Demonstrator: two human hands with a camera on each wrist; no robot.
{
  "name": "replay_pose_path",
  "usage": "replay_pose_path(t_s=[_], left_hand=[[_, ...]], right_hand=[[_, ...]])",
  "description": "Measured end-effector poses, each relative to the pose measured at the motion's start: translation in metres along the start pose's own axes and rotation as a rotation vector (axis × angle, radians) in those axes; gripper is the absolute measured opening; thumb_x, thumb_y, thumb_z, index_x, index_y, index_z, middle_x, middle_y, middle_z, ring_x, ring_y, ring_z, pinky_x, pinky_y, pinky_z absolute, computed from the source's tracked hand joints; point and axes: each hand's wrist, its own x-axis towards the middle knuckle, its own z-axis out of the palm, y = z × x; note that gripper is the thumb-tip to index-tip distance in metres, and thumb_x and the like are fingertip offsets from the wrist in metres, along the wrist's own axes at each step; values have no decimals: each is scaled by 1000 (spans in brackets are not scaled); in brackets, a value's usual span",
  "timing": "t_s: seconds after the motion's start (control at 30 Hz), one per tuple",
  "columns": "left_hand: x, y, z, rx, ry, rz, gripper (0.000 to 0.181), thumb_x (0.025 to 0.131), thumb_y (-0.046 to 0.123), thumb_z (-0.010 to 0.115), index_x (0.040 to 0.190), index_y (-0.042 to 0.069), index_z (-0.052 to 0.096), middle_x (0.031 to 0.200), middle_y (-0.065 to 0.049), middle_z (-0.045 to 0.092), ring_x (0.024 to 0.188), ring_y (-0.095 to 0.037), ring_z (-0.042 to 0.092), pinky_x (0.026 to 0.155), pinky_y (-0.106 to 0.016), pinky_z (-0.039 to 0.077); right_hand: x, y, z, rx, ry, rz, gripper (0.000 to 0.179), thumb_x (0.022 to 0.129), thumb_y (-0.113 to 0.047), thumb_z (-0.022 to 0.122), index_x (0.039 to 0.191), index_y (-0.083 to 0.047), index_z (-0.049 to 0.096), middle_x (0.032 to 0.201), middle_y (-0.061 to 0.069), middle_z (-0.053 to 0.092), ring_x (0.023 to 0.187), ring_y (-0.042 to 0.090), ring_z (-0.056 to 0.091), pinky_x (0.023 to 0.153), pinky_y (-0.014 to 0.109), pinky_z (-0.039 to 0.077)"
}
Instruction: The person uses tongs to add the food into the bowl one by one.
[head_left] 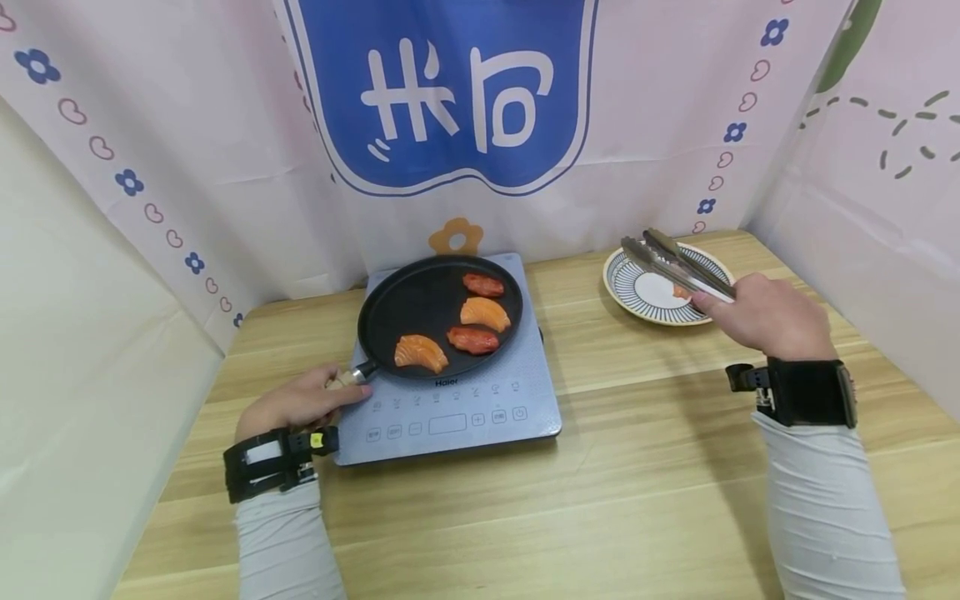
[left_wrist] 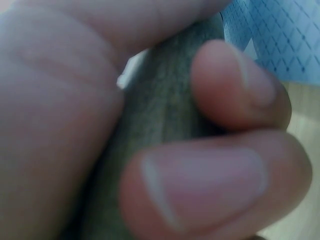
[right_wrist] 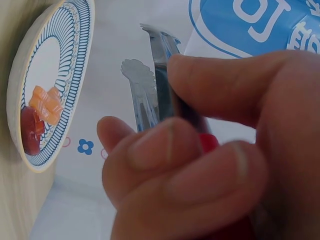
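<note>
Gripping pan handle (head_left: 343, 380) with left hand (head_left: 298, 400); my right hand (head_left: 776, 315), arm stretched forward, clasps tongs (head_left: 664, 264) above plate (head_left: 649, 293).

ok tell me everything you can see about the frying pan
The frying pan is round, shallow and black, with a smooth, dark inside. Its handle looks wooden, joined by a dark neck, and points toward the person's left; the left hand grips it. The pan rests on the cooker, toward its back. Inside lie two orange pieces and two red pieces. Its underside is hidden.
</note>
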Motion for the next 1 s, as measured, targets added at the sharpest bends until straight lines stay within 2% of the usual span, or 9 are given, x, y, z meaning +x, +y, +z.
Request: replay_pose_path(t_s=[0.67, 1.0], left_hand=[[3, -5, -1, 27, -2, 16, 38, 107, 36, 61, 121, 2, 51, 71, 3, 57, 57, -10, 51, 52, -24, 44], [1, -2, 0, 12, 1, -5, 40, 106, 37, 62, 121, 2, 49, 70, 3, 57, 57, -9, 50, 52, -24, 44]], right_hand=[[2, 9, 3, -18, 13, 23, 74, 103, -72, 39, 86, -2, 58, 81, 17, 59, 74, 35, 59, 55, 43, 43], [8, 12, 9, -14, 4, 72, 78, 100, -77, 38, 88, -2, 56, 83, 20, 60, 76, 37, 60, 56, 46, 46]])
